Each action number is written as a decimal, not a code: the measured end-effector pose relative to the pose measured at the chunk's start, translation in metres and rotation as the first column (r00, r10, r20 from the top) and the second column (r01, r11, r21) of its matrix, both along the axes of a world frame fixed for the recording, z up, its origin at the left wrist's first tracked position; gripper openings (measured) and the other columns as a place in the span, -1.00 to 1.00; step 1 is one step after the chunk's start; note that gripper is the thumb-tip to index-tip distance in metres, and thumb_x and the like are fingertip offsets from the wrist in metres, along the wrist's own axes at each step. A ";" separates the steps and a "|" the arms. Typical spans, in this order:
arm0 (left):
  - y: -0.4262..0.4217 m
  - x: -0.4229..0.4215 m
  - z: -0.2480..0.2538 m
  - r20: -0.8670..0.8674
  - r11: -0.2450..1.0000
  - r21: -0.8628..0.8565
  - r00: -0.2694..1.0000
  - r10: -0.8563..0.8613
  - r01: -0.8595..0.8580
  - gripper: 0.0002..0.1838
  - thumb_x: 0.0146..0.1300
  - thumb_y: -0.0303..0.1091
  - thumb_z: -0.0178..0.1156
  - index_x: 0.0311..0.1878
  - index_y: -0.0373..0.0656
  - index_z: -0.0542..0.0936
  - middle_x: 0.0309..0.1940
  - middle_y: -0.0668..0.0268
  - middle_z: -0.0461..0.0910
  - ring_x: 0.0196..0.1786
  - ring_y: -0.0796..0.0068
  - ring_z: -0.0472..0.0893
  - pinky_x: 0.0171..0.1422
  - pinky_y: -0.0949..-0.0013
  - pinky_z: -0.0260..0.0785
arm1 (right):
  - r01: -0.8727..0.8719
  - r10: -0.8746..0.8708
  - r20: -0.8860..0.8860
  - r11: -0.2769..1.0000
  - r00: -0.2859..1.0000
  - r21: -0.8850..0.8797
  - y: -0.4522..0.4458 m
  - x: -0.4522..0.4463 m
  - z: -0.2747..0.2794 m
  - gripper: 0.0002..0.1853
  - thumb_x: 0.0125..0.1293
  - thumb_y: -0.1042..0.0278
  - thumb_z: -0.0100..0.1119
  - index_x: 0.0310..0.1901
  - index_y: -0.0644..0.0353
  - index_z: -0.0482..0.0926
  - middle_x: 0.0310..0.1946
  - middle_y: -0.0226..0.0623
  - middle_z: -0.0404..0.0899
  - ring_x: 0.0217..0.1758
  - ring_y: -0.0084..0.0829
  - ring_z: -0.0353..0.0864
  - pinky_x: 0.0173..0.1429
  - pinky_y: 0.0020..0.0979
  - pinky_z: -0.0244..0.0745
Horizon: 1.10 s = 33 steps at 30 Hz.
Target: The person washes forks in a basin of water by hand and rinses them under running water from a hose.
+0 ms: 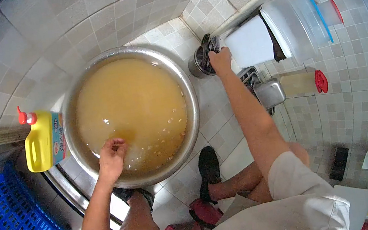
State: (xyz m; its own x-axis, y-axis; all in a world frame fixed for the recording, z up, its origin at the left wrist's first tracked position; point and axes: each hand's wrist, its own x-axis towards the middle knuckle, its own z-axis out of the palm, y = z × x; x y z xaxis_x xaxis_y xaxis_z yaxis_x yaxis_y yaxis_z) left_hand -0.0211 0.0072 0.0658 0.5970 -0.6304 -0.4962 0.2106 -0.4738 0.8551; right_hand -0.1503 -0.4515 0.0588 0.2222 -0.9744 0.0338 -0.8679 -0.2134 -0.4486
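A wide metal basin (193, 104) of cloudy yellowish water (129, 94) stands on the tiled floor, with small pale bits and bubbles near its front right side. My left hand (113, 157) is over the front left part of the water, its fingers curled in, and nothing shows in them. To the basin's right is a metal cylinder (195, 68) packed with dark utensils (209, 48). My right hand (221, 60) reaches to it with fingers closed around the utensils at its top; their exact kind is hard to make out.
Left of the basin stands a yellow pump jug (39, 140), with a blue plastic basket (17, 218) in front. Along the right wall are clear containers (293, 24), a metal box (271, 93) and a red-capped container (299, 83). My shoes (209, 170) are close to the basin.
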 end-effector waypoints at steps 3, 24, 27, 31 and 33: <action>-0.002 0.000 -0.013 0.091 0.999 0.040 0.996 0.022 -0.026 -0.69 0.17 -0.37 0.21 -0.07 -0.33 0.51 -0.37 0.26 0.54 -0.37 0.53 0.50 -0.23 0.44 0.37 | -0.154 0.299 0.157 0.794 0.941 -0.588 0.053 0.009 0.013 -0.63 -0.05 0.37 0.19 -0.16 0.36 0.48 -0.27 -0.02 0.51 -0.14 -0.02 0.47 0.13 -0.04 0.27; -0.012 0.040 -0.066 0.169 0.975 0.221 0.985 -0.045 0.007 -0.67 0.11 -0.25 0.04 -0.22 -0.31 0.62 -0.18 -0.16 0.59 -0.06 -0.10 0.57 0.10 0.12 0.39 | -0.458 0.774 -0.298 0.587 0.558 0.667 0.246 0.078 -0.069 -0.63 0.14 0.30 0.11 -0.02 0.24 0.55 0.13 0.01 0.45 0.19 -0.01 0.45 0.26 -0.11 0.34; -0.008 0.047 -0.080 0.214 0.878 0.383 0.897 -0.386 0.286 -0.66 0.12 -0.27 0.03 -0.20 -0.33 0.61 -0.12 -0.10 0.59 -0.07 -0.08 0.58 0.03 0.14 0.41 | -0.489 0.812 -0.304 0.552 0.498 0.675 0.257 0.069 -0.052 -0.65 0.21 0.32 0.03 0.03 0.19 0.52 0.12 -0.01 0.46 0.19 -0.01 0.45 0.26 -0.11 0.34; -0.019 0.029 -0.034 -0.076 0.954 0.280 0.988 0.132 -0.106 -0.67 0.15 -0.28 0.02 -0.16 -0.31 0.61 -0.12 -0.08 0.60 -0.09 -0.05 0.60 0.01 0.17 0.43 | -0.543 0.803 -0.360 0.589 0.475 0.598 0.273 0.056 -0.063 -0.64 0.29 0.31 -0.07 0.09 0.17 0.48 0.11 -0.02 0.47 0.19 -0.02 0.45 0.25 -0.12 0.36; -0.019 0.023 -0.047 -0.164 0.964 0.225 0.970 0.178 -0.139 -0.65 0.18 -0.24 0.03 -0.11 -0.30 0.60 -0.11 -0.09 0.59 -0.08 -0.04 0.60 0.03 0.17 0.44 | -0.476 0.721 -0.307 0.658 0.621 0.583 0.280 0.050 -0.077 -0.64 0.29 0.30 -0.05 0.08 0.18 0.49 0.10 -0.01 0.48 0.17 -0.03 0.46 0.22 -0.12 0.37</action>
State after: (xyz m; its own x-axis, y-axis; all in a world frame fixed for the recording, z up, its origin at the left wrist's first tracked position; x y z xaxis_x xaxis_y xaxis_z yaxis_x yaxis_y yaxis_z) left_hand 0.0019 -0.0118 0.0191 0.5683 -0.4045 -0.7165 0.4398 -0.5866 0.6801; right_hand -0.1000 -0.1720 -0.0182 0.6231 -0.4886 -0.6108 -0.7167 -0.6695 -0.1955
